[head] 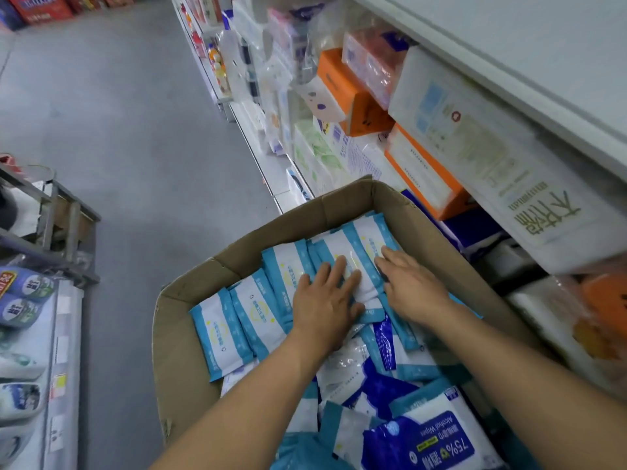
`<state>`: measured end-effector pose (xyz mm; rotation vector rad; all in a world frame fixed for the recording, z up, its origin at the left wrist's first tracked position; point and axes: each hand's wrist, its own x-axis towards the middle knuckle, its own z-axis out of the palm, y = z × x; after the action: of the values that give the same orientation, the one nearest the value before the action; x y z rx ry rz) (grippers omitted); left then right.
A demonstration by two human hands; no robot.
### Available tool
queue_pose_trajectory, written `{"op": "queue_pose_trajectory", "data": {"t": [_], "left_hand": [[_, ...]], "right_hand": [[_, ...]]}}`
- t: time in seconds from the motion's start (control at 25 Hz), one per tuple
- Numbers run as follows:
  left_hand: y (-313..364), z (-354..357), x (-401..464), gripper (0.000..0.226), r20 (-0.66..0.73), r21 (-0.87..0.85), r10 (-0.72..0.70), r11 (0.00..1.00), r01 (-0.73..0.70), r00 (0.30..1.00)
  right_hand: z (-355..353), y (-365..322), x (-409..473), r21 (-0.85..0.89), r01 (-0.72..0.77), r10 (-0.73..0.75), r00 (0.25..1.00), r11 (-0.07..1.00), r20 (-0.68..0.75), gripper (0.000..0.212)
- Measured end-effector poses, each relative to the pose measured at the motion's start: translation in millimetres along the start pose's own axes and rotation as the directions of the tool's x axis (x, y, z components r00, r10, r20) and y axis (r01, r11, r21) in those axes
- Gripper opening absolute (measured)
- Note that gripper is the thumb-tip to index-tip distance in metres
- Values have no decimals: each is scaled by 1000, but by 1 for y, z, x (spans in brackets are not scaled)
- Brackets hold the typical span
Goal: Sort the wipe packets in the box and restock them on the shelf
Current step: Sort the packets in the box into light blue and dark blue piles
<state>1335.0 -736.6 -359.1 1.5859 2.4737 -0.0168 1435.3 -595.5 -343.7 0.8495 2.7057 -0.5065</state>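
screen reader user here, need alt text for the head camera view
Both hands lie flat on light blue and white wipe packets lined up in an open cardboard box, left hand beside right hand. Dark blue alcohol wipe packs sit jumbled nearer the viewer; stocked shelves run along the right.

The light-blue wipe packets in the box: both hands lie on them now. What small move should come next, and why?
Probably curl both hands round a few upright packets and lift them out. The left hand and right hand rest flat on the row of light-blue packets at the far end of the cardboard box, holding nothing yet. The dark-blue alcohol wipes lie loose at the near end, apart from that row.
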Motion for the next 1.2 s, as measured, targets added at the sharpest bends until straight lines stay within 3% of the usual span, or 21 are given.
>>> {"op": "queue_pose_trajectory", "data": {"t": [0.12, 0.24, 0.28, 0.36, 0.44, 0.48, 0.56, 0.68, 0.8, 0.88, 1.08, 1.2], "left_hand": [[-8, -8, -3, 58, 11, 6, -62, 998, 62, 998], [15, -16, -21, 45, -54, -269, -97, 960, 79, 994], [30, -17, -28, 42, 3, -415, -140, 901, 129, 990], [54, -13, -31, 39, 254, -703, -215, 628, 332, 943], [67, -8, -23, 44, 424, -822, -280, 281, 496, 861], [71, -7, -18, 46, 463, -830, -303, 182, 528, 833], [82, -6, -13, 40, 488, -838, -318, 89, 538, 813], [97, -14, -22, 17, 519, -842, -288, -15, 539, 804], [103, -21, -34, 10, 538, -842, -239, -111, 528, 808], [101, -27, -44, 7, 516, -856, -240, -122, 502, 822], [70, -25, -70, 11, 413, -911, -347, -161, 381, 842], [40, -22, -97, 11, 429, -902, -428, -243, 355, 796]], "right_hand": [[-4, 8, -9, 151, -88, 98, 993, 985, -67, 47], [-6, 10, -27, 124, -249, 255, 966, 960, -38, 58], [-6, 9, -33, 79, -305, 305, 952, 949, 4, 64], [-5, 8, -44, 30, -360, 359, 932, 932, 52, 65], [-5, 11, -53, 70, -371, 367, 928, 926, 62, 60], [-3, 13, -59, 99, -371, 367, 928, 923, 59, 59], [0, 17, -70, 162, -383, 379, 924, 910, 56, 61], [-1, 20, -84, 307, -403, 393, 914, 862, 96, 61], [-8, 20, -98, 426, -390, 381, 918, 816, 110, 55], [-12, 16, -104, 509, -377, 359, 923, 774, 137, 47], [-10, -23, -100, 649, -257, 264, 960, 716, 89, 48], [6, -55, -89, 696, -149, 165, 985, 702, 45, 30]]}}
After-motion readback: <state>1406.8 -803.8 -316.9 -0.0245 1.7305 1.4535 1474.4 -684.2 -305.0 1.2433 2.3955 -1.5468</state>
